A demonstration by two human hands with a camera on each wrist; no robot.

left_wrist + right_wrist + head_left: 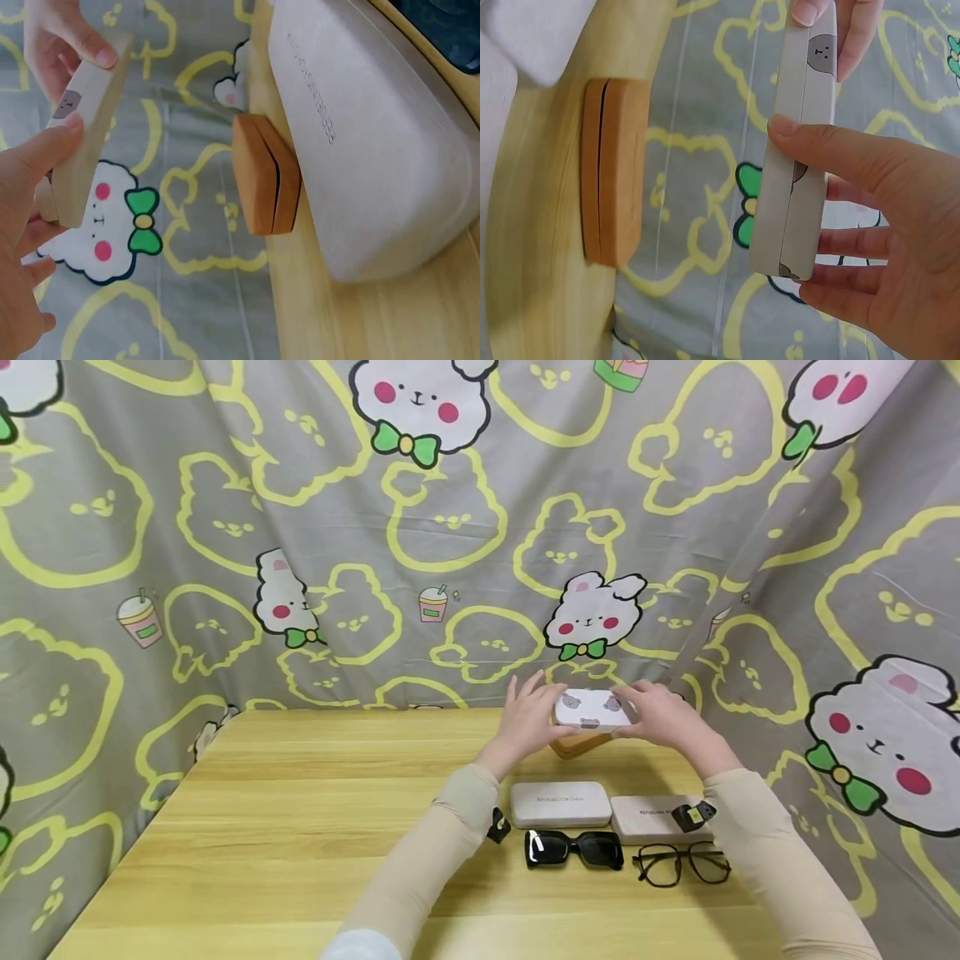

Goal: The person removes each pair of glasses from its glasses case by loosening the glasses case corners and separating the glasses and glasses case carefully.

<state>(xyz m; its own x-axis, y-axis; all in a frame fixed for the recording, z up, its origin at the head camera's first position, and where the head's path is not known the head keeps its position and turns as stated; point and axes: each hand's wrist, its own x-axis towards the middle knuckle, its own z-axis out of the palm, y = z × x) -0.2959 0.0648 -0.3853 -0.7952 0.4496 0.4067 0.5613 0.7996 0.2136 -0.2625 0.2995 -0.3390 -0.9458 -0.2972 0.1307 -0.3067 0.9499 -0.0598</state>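
Both hands hold a white glasses case with grey bear faces [592, 706] up off the table, toward the back right. My left hand [527, 714] grips its left end, and my right hand [667, 717] grips the right end. In the right wrist view, the thumb presses the near side of the case [789, 202] while the fingers lie behind it; its seam shows closed. An orange-brown glasses case [576, 746], also closed, sits on the table below, partly covered by the held case in the head view.
Nearer on the wooden table [300, 827] lie a pale lettered case [561, 805] and a second pale case [637, 828], side by side. Black sunglasses [574, 849] and thin-framed eyeglasses [682, 865] lie before them. A patterned curtain [337, 527] hangs behind and beside the table.
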